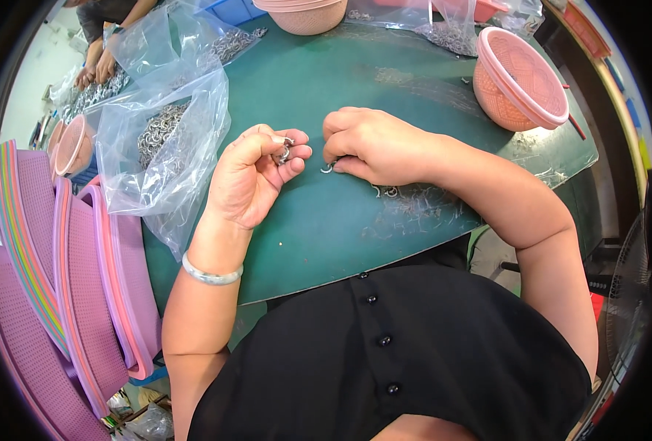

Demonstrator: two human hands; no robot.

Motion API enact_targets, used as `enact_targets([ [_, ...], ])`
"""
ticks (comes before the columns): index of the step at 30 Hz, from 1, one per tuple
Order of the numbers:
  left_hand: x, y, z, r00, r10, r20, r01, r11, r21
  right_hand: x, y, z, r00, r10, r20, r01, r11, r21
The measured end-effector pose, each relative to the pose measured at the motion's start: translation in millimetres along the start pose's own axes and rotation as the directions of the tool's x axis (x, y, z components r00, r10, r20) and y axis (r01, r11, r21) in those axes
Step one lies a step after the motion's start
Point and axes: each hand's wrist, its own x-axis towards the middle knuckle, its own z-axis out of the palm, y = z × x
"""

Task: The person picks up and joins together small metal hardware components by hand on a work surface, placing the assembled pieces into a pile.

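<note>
My left hand is raised over the green table, palm partly turned up. Its thumb and fingers are closed on small curved metal pieces, which look like little silver hooks or rings. To its right, my right hand is bent down at the tabletop with its fingers pinched together. A small silver curved metal piece shows at its fingertips, partly hidden by them. A few similar loose metal pieces lie on the table just below the right hand.
An open clear plastic bag of metal pieces lies left of my left hand. Pink baskets stand at the right and far edge. Purple baskets are stacked at the left. Another person's hands work among metal pieces at far left.
</note>
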Motion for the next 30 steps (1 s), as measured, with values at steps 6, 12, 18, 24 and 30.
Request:
enact_targets([
  [6,0,1,-1,0.999,-0.039,0.029,0.04,0.998,-0.048,2,3,-8,0.992,0.124,-0.037,-0.115,0.977,0.179],
  [12,0,-2,5,0.992,-0.116,0.047,0.115,0.993,0.015,4,-1,-20,0.894,0.431,0.121,-0.404,0.658,0.635],
  [18,-5,-5,17,0.986,-0.164,-0.013,0.164,0.977,0.138,7,-2,-18,0.861,0.482,0.162,-0.416,0.483,0.771],
  [24,-6,-4,19,0.98,-0.198,0.034,0.193,0.974,0.122,8,-4,-18,0.856,0.487,0.173,-0.4,0.412,0.819],
  [30,-8,-4,21,0.98,-0.197,0.036,0.191,0.972,0.136,9,-2,-14,0.877,0.441,0.191,-0.327,0.255,0.91],
])
